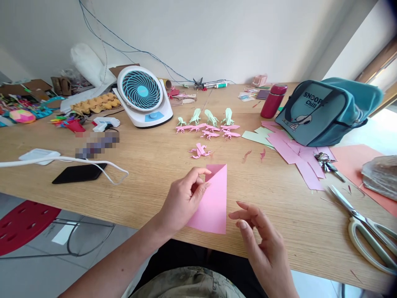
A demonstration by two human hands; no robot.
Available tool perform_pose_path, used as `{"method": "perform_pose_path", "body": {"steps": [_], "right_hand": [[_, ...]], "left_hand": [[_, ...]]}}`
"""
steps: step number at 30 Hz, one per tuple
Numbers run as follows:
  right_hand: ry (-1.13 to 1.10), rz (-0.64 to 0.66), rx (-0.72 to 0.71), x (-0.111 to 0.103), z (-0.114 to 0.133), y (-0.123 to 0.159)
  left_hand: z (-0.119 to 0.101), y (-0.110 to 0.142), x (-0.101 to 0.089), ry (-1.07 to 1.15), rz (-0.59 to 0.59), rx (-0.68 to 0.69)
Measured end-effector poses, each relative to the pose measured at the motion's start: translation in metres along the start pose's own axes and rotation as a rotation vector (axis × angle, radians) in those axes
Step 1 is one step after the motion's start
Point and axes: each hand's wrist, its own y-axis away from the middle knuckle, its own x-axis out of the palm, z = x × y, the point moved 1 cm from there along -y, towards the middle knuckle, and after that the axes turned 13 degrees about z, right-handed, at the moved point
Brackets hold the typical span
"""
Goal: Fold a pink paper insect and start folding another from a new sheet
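A pink sheet of paper [214,203] lies on the wooden table [155,165] near its front edge, with its top left corner folded down. My left hand [182,198] pinches that folded corner between thumb and fingers. Just right of the sheet's lower corner, my right hand [263,244] hovers with its fingers loosely spread and nothing in it. One folded pink paper figure [200,151] rests a little beyond the sheet. Further back stand rows of pink [207,130] and pale green paper figures [211,117].
Scissors [362,225] lie at the right edge beside keys [324,160] and pink paper strips [294,153]. A blue bag [325,109], a red bottle [273,100] and a white fan [142,95] stand further back. A black phone [79,173] and white cable [62,159] lie at left.
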Motion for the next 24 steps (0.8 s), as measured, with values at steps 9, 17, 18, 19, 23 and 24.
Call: {"method": "perform_pose_path", "body": {"steps": [9,17,18,19,23,24], "right_hand": [[0.491,0.05,-0.178,-0.003,-0.012,0.015],[0.63,0.064,-0.327,0.01,-0.011,0.026],[0.647,0.07,-0.332,0.01,-0.013,0.027],[0.664,0.079,-0.334,0.01,-0.014,0.029],[0.709,0.098,-0.335,0.01,-0.018,0.033],[0.714,0.098,-0.334,0.011,-0.019,0.033]], "left_hand": [[0.032,-0.015,0.054,-0.626,0.204,0.133],[0.027,-0.003,0.046,-0.689,0.682,0.348],[0.029,-0.003,0.047,-0.693,0.721,0.318],[0.03,-0.004,0.047,-0.698,0.749,0.295],[0.028,-0.011,0.048,-0.715,0.77,0.279],[0.028,-0.013,0.048,-0.721,0.75,0.28]]}}
